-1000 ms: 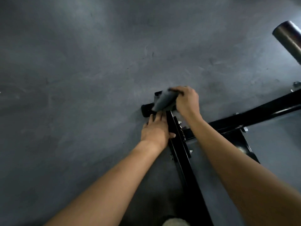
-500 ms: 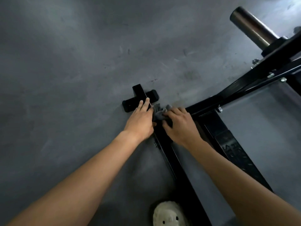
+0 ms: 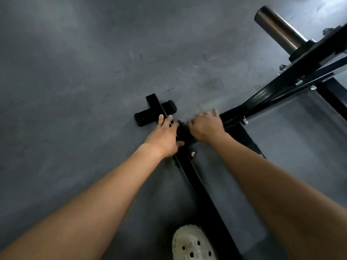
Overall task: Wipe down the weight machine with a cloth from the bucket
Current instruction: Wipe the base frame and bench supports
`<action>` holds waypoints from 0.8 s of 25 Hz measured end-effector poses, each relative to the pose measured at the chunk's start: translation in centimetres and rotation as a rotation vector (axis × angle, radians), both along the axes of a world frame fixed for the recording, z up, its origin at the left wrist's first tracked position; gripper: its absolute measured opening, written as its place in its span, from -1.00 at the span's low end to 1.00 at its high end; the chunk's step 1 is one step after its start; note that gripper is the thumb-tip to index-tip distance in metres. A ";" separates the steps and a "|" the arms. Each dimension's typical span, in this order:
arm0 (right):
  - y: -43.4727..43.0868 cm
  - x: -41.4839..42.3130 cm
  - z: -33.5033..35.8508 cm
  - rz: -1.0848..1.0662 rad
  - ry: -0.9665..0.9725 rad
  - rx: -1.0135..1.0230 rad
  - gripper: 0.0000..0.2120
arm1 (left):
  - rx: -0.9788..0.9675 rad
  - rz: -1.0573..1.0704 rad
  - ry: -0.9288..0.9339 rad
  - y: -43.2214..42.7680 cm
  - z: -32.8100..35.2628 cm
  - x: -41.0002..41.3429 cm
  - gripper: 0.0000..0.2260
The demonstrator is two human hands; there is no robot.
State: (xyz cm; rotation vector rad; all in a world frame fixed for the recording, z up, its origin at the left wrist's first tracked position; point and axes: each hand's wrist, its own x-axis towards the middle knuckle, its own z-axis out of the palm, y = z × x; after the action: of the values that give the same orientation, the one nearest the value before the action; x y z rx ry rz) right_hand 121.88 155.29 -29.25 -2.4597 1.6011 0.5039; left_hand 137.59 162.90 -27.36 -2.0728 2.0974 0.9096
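Floor (image 3: 75, 72), grey concrete, carries the black weight machine frame (image 3: 199, 186), running near to far, cross foot (image 3: 155, 112) at far end. Left hand (image 3: 165, 136) flat on the rail, fingers extended, bracing. Right hand (image 3: 205, 124) blurred, palm down just right of it; cloth presumably beneath, cannot tell. Risk: knuckles catching the protruding bolt (image 3: 192, 153), or cloth snagging at the joint.

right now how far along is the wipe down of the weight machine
Mid-wipe. The left hand braces on the black floor bar; the right hand presses at the joint, the cloth hidden beneath it. The angled frame and metal post aren't being touched now. No bucket in view.
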 end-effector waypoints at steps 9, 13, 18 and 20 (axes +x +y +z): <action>1.9 -0.3 -0.1 0.065 -0.151 -0.094 -0.58 | 0.004 0.034 0.021 -0.3 0.1 0.0 -0.28; -1.1 -3.7 -0.2 -0.291 -0.124 -0.150 -0.56 | 0.002 0.059 0.020 -0.2 0.1 -0.1 -0.32; 5.0 -1.0 -0.9 -0.121 -0.415 -0.323 -0.68 | 0.025 0.086 0.031 -0.2 0.6 -0.6 -0.29; 6.2 -2.3 -1.4 -0.053 -0.541 -0.416 -0.78 | 0.040 0.108 0.031 -0.1 0.8 -0.7 -0.28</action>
State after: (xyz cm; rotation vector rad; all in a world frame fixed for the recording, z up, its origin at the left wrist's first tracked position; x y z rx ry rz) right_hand 119.59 161.52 -30.67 -2.4975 1.6355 -0.5182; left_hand 136.91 162.76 -26.59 -2.1838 1.9816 0.9941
